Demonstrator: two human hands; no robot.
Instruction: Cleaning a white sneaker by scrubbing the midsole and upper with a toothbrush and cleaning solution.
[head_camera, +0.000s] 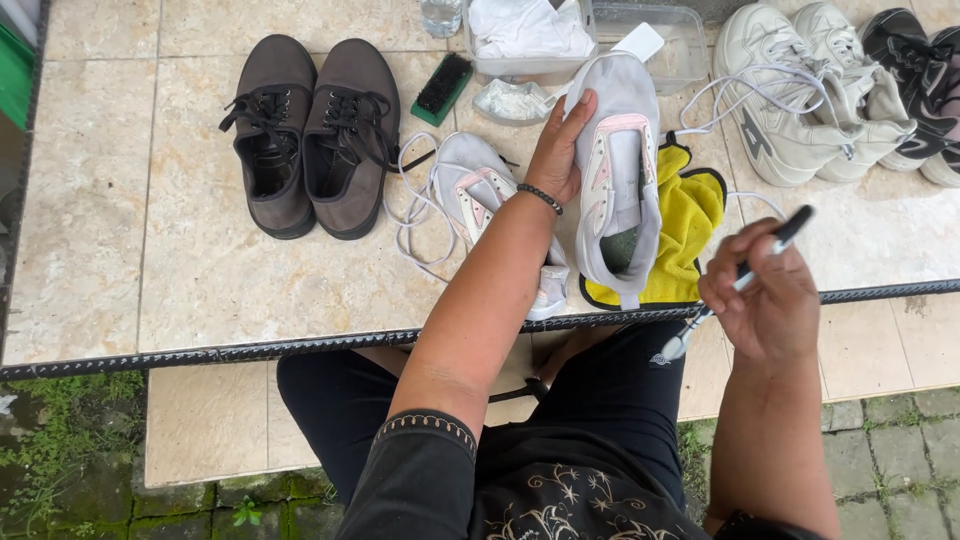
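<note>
My left hand (558, 150) grips the side of a light grey sneaker with pink trim (618, 160), holding it upright over a yellow cloth (692, 215) on the tiled table (180, 250). My right hand (765, 290) is off the table's edge to the right, closed around a thin brush with a black and white handle (745, 275). The matching grey and pink sneaker (480, 190) lies on the table behind my left forearm, its white laces loose.
A pair of dark brown lace-up shoes (310, 130) stands at the left. A black brush on a green base (443, 87), a clear container with white cloth (530, 40), white sneakers (800, 90) and black shoes (915, 60) line the back.
</note>
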